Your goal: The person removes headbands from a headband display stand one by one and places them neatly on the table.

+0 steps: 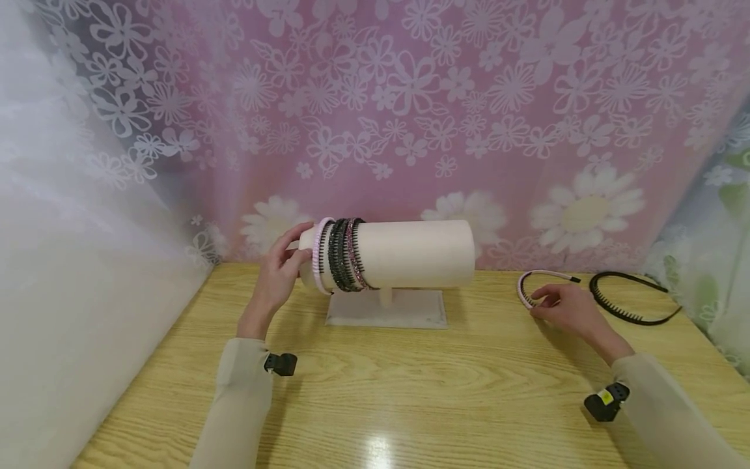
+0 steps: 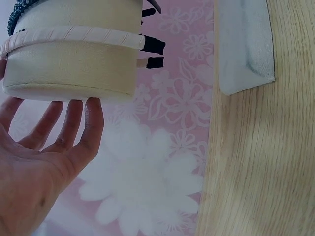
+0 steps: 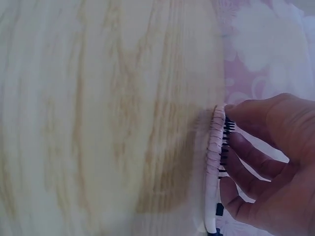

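Observation:
A cream headband stand has a padded horizontal roll over a flat base. My left hand grips the roll's left end, thumb in front and fingertips against the end face. Beside those fingers a pink wrapped headband circles the roll, followed by dark green glittery headbands and a pink glittery one. On the right, my right hand pinches a second pink headband near the tabletop. Black comb teeth line its inner side, as the right wrist view shows.
A black toothed headband lies on the wooden table just right of my right hand. Behind the table hangs a pink floral curtain; a white sheet borders the left side.

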Tool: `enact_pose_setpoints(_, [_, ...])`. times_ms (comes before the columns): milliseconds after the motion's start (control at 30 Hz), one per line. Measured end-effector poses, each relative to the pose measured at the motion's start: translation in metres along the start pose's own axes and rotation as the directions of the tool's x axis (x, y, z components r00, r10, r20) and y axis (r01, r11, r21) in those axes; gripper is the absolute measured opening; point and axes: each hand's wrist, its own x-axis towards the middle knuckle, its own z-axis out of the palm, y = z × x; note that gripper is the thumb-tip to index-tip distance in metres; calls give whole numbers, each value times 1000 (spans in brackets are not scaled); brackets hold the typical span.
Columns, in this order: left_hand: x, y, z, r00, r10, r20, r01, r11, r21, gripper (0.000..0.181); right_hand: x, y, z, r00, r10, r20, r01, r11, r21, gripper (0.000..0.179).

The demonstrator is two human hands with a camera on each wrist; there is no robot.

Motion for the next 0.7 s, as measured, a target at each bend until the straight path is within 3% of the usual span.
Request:
enact_pose_setpoints(433, [1,-1,-2,1000,-2,-3,2,1000,4,42,-11,-18,-10,982,-88,-165,97,994,52,39])
enact_pose_setpoints(700, [0,2,-2,1000,-26,8,26,1000,4,42,-16,-37,-14,946,-118,-302,156,982,104,36])
